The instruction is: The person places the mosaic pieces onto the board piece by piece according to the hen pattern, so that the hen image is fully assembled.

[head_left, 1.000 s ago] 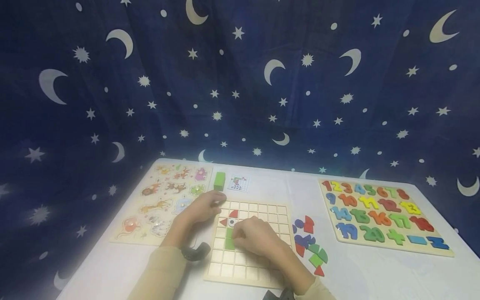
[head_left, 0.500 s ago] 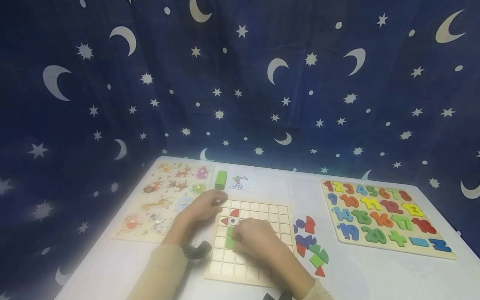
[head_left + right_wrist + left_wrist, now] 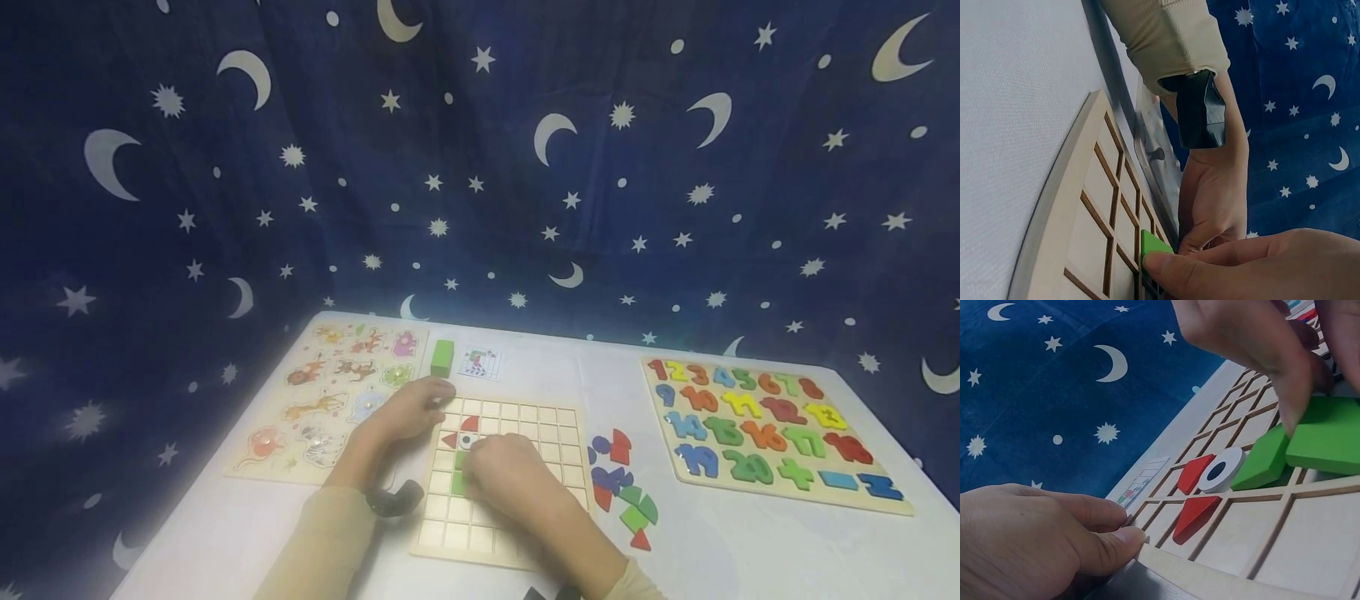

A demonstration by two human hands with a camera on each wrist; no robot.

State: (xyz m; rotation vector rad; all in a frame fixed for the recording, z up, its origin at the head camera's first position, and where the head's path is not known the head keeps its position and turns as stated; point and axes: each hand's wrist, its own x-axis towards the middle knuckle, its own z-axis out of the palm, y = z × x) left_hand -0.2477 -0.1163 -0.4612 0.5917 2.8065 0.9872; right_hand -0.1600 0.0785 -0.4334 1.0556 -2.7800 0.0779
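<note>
On the white table (image 3: 720, 550) lie, from left to right, an animal board (image 3: 273, 408), a grid board (image 3: 456, 535), some loose coloured pieces (image 3: 634, 520) and a number board (image 3: 776, 463). A green block (image 3: 442, 358) and a small picture card (image 3: 481, 363) are behind the grid board.

Head view: the right hand (image 3: 510, 473) covers cells in the middle of the grid (image 3: 455, 536), and we cannot see what lies beneath. We find the printing on the card (image 3: 480, 363) too small to make out. The left forearm (image 3: 358, 462) hides part of the animal board (image 3: 273, 417). The bottom edge cuts off the left sleeve (image 3: 322, 542) and right sleeve (image 3: 636, 585).

Left wrist view: we lose part of the right hand at the top edge; the green piece (image 3: 1329, 442) runs off at right, and the left hand (image 3: 1029, 540) is cropped at left.

Right wrist view: the right fingers (image 3: 1179, 270) hide much of the green piece; the left fingers are partly hidden behind them.
</note>
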